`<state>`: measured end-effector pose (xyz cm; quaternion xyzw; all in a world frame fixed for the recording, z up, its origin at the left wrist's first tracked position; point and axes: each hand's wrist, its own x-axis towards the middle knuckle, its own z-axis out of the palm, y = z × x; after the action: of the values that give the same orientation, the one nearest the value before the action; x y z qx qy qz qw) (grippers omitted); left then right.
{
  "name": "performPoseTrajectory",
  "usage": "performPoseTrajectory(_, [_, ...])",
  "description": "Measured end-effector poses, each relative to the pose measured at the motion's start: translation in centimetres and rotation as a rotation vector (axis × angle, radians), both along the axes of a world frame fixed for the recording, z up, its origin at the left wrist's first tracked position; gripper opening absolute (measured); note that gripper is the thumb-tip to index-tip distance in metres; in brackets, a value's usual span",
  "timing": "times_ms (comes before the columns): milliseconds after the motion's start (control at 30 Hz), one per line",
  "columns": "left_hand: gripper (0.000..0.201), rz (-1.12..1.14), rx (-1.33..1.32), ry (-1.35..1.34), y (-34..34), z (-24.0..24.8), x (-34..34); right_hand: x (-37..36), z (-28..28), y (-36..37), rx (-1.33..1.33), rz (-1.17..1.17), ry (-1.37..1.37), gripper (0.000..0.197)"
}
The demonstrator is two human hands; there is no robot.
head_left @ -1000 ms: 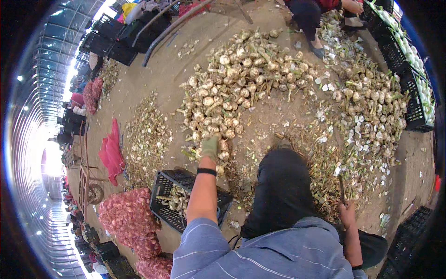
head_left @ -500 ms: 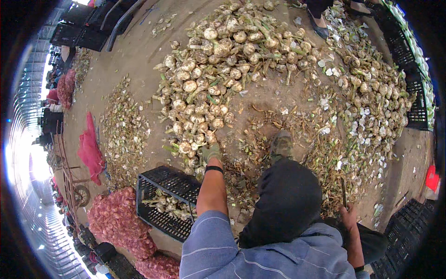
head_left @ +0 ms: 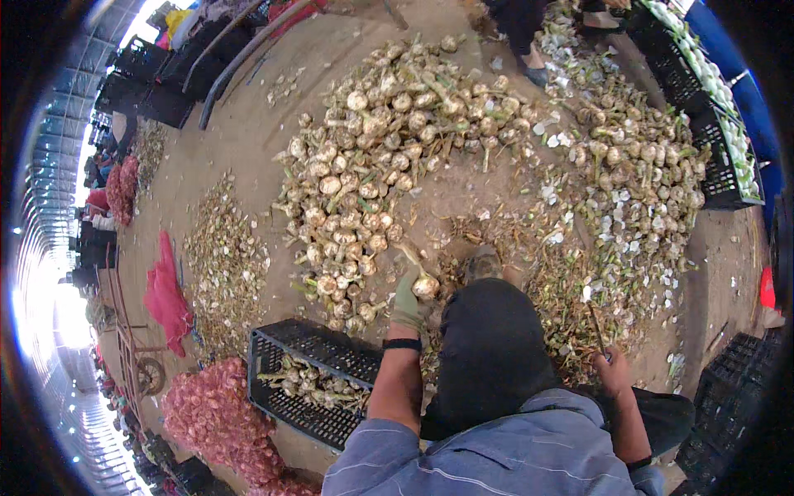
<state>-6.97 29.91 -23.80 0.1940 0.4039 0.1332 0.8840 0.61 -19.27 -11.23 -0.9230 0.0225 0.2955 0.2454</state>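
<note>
My left hand wears a pale green glove and is closed around the stalk of a garlic bulb, whose round head points toward my knee. Just beyond it spreads a big heap of dirty garlic bulbs with stalks. Out to the right, my bare right hand grips a knife by its handle, and the thin blade points away from me. That hand hovers over trimmed stalks and husks. Left of my left forearm lies a black plastic crate, tipped with its opening toward me, with some garlic inside.
Another garlic heap lies at the right, by crates of white bulbs. Another person's leg stands at the far side. Full pink mesh sacks, an empty red mesh bag and a hand cart are at left.
My left hand has drawn back from the heap's near edge with a garlic bulb in it, toward my knee. The right hand with the knife has shifted slightly. The view has turned a little.
</note>
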Motion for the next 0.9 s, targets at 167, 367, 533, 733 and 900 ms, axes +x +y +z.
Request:
performPoseTrajectory(167, [0.026, -0.562, 0.674, 0.026, 0.4, 13.8, 9.1, 1.3, 4.9, 1.6, 0.264, -0.184, 0.022, 0.03])
performPoseTrajectory(367, [0.035, -1.078, 1.24, -0.27, -6.7, 31.1, 14.9, 2.9, 13.4, 3.8, 0.473, -0.088, -0.34, 0.024])
performPoseTrajectory(533, [0.028, -1.498, 1.515, -0.359, -16.5, 36.6, 15.4, 2.2, 18.8, 3.2, 0.643, -0.008, -0.48, 0.017])
performPoseTrajectory(733, [0.025, -1.742, 1.354, -0.449, -25.2, 36.4, 12.5, 0.0, 19.7, 1.5, 0.611, -0.066, -0.526, 0.017])
performPoseTrajectory(900, [0.021, -1.817, 1.182, -0.402, -27.7, 34.8, 11.1, -1.5, 18.2, -0.1, 0.487, -0.106, -0.489, 0.02])
